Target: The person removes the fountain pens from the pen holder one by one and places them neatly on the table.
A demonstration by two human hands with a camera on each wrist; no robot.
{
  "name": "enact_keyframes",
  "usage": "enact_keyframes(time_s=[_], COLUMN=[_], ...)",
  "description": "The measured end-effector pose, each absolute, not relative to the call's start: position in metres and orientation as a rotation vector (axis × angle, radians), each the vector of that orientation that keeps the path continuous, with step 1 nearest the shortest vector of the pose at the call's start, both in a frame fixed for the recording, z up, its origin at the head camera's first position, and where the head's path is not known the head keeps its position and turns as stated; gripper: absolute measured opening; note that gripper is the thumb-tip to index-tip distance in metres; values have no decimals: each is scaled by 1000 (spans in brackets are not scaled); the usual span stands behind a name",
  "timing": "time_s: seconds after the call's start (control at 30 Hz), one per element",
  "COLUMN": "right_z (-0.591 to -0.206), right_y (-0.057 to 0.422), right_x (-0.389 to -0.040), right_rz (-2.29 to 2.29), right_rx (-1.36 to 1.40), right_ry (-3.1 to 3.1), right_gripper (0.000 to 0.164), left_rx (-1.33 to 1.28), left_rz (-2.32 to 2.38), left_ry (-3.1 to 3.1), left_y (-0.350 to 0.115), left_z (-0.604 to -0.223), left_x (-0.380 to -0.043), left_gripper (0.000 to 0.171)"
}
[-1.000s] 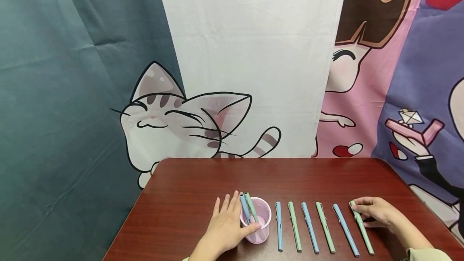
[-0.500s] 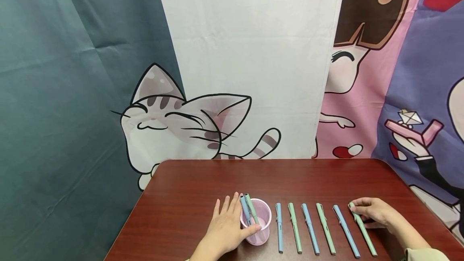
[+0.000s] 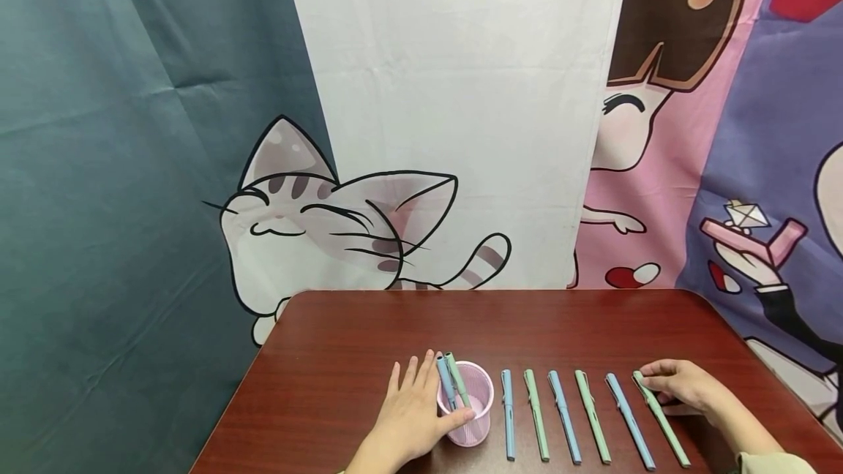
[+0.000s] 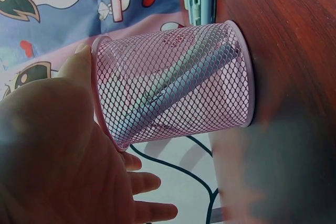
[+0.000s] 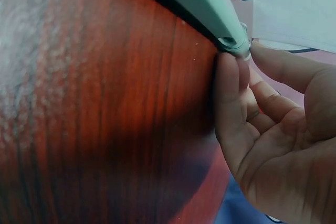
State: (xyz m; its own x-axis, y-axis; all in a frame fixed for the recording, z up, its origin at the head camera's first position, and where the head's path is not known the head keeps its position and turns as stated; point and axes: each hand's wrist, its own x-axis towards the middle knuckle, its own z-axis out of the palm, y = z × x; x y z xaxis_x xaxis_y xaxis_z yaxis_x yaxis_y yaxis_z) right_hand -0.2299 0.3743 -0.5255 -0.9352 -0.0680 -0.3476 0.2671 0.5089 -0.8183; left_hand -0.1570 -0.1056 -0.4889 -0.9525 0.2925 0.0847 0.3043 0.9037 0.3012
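Note:
My left hand [image 3: 411, 415] rests against a pink mesh pen cup [image 3: 476, 431], fingers straight and spread along its left side, thumb over the near rim. In the left wrist view the thumb lies at the rim of the upright cup [image 4: 248, 77]. Leaning inside are a blue pen [image 3: 446, 384] and a green pen [image 3: 457, 377]. At the right end of a row of pens, my right hand [image 3: 688, 390] pinches the capped far end of a green pen [image 3: 665, 423] between thumb and fingers. The right wrist view shows this green pen [image 5: 205, 6] close over the tabletop.
Between cup and right hand lie a blue pen [image 3: 508, 415], a green pen [image 3: 536, 415], another blue pen [image 3: 564, 415], another green pen [image 3: 593, 415] and one more blue pen [image 3: 630, 421]. A printed cloth [image 3: 461, 108] hangs behind the brown table [image 3: 369, 328].
The near end of the pinched green pen has swung slightly to the right, while its capped end stays in my right hand. My left hand and the cup hold their place.

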Motion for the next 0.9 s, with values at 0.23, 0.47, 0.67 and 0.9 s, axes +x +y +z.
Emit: enact_keyframes(time_s=[0.23, 0.47, 0.67, 0.9], right_z=[-513, -493, -481, -470], right_y=[371, 355, 333, 313], right_x=[-227, -224, -219, -217], right_rz=[-1425, -1481, -1471, -1422], right_rx=[107, -61, -102, -121], right_ry=[2458, 2472, 2507, 2581], right_gripper=[43, 47, 50, 47], left_rx=[-477, -476, -474, -472], left_rz=[-489, -483, -483, -499], left_ry=[-3027, -3022, -3018, -3020], left_y=[-106, -106, -105, -105], left_z=[-490, -489, -489, -489], left_x=[-157, -157, -157, -156], left_gripper=[103, 102, 102, 102])
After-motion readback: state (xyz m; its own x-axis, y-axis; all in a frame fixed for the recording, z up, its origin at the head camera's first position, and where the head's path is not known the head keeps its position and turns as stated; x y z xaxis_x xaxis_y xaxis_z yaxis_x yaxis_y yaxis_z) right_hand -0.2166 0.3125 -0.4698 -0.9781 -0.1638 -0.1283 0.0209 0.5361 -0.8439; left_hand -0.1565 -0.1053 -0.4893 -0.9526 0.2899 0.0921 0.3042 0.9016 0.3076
